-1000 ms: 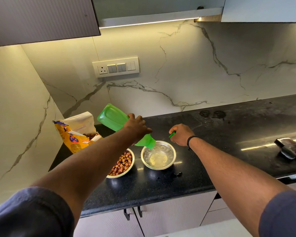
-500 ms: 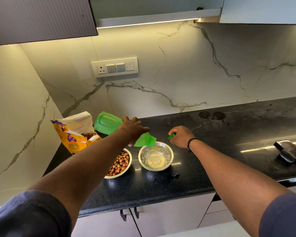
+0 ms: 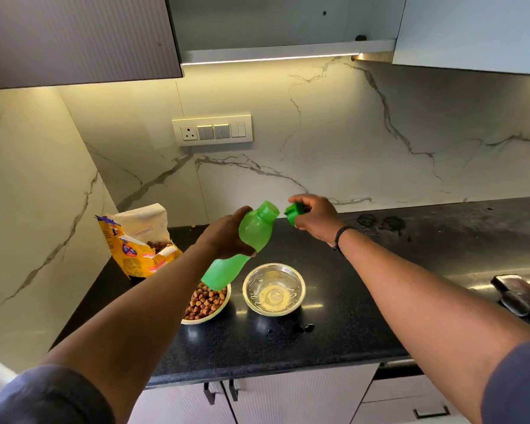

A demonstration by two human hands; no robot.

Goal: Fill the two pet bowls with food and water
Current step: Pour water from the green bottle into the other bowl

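Two steel pet bowls stand side by side on the black counter. The left bowl (image 3: 219, 312) holds brown kibble. The right bowl (image 3: 248, 289) holds clear water. My left hand (image 3: 227, 237) grips a green plastic bottle (image 3: 251, 237) around its middle, tilted with its open neck up and to the right, above the bowls. My right hand (image 3: 315, 215) holds the green bottle cap (image 3: 294, 211) just right of the bottle's neck, a small gap apart.
An open yellow kibble bag (image 3: 138, 243) leans in the back left corner. A dark phone-like object (image 3: 520, 295) lies at the counter's right edge. A switch panel (image 3: 211, 130) sits on the marble wall; cabinets hang overhead. Small water drops mark the counter (image 3: 380, 301) before the bowls.
The bottle was tipped neck-down, pouring into the right bowl; now my left hand has swung it neck-up. My right hand lifted off the counter and brought the cap near the neck.
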